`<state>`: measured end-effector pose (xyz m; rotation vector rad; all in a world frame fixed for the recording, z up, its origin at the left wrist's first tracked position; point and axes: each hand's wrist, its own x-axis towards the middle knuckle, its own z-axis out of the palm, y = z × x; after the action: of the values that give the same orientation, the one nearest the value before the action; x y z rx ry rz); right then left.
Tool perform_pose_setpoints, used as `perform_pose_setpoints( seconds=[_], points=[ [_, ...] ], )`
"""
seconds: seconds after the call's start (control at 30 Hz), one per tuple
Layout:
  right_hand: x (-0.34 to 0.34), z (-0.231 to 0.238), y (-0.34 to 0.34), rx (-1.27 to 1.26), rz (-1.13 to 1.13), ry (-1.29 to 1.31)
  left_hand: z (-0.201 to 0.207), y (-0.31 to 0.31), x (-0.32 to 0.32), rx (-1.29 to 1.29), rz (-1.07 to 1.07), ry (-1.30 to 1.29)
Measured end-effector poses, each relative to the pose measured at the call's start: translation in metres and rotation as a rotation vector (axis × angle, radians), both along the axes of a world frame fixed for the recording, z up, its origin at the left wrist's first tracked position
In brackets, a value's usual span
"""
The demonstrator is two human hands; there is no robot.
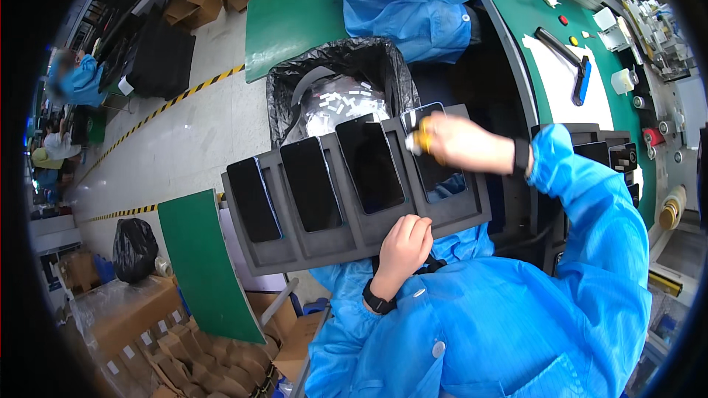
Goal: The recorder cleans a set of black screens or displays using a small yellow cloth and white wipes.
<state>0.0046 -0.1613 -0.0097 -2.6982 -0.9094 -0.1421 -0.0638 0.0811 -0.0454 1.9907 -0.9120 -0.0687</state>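
Note:
A dark grey foam tray (346,242) lies tilted in front of me, with several black-screened phones in its slots. My left hand (404,249) curls over the tray's near edge, below the third phone (371,166). Above the rightmost phone (441,169), my right hand (461,141) is closed in a pinch, with yellow covers on its fingertips. A small white piece (413,144) shows at those fingertips; its exact kind is too small to tell. Further left in the tray sit the second phone (312,184) and the leftmost phone (254,199).
A bin lined with a black bag (287,81) stands just beyond the tray, holding white scraps. Another person's blue sleeve (424,0) is at the far side. On the right, a green bench (527,11) carries a blue-and-black tool (581,77). Cardboard boxes (140,309) stand lower left.

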Motion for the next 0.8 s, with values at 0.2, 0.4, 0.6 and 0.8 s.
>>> perform_pose_setpoints(
  seconds=[0.2, 0.4, 0.6, 0.8],
  points=[
    [-0.034, -0.010, 0.012, -0.089, 0.331, 0.010, 0.000, 0.000, 0.003, 0.028, 0.000, -0.038],
    [0.016, -0.005, -0.005, 0.082, -0.059, 0.041, -0.002, -0.002, -0.002, 0.015, 0.031, -0.052],
    [-0.048, -0.020, 0.015, -0.027, 0.343, 0.016, -0.004, -0.003, 0.000, 0.023, 0.043, -0.071],
    [0.033, 0.001, -0.007, 0.075, -0.022, 0.098, -0.006, -0.001, -0.002, 0.011, 0.036, -0.070]
  ],
)
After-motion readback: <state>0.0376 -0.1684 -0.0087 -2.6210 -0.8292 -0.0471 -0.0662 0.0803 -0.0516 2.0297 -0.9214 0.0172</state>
